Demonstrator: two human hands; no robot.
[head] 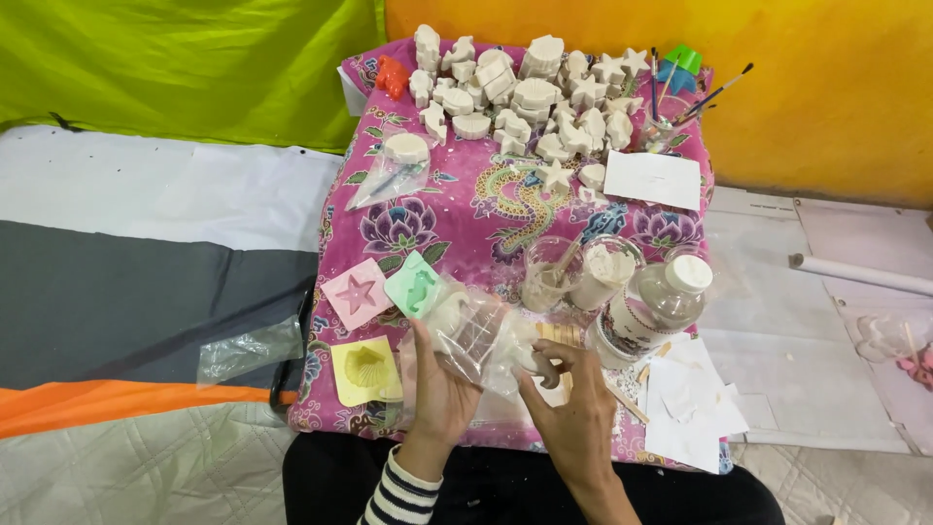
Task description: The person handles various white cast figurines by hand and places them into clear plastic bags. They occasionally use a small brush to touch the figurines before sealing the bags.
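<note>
My left hand (439, 389) and my right hand (573, 413) hold a clear plastic bag (476, 335) between them, low over a pink floral cloth (457, 209). The left hand grips the bag's near left edge. My right hand pinches its right end, where a small white plaster piece (536, 358) shows by the fingers. Something white sits inside the bag. Left of the hands lie three square moulds: a pink star mould (356, 293), a green seahorse mould (416, 285) and a yellow shell mould (366, 369).
Several white plaster casts (530, 92) are piled at the cloth's far end, with paintbrushes (705, 97) beside them. Two clear cups (578, 272), a white-capped jar (671, 297), wooden sticks, paper scraps (690, 399) and a white card (653, 179) lie on the right. An empty bag (251, 348) lies left.
</note>
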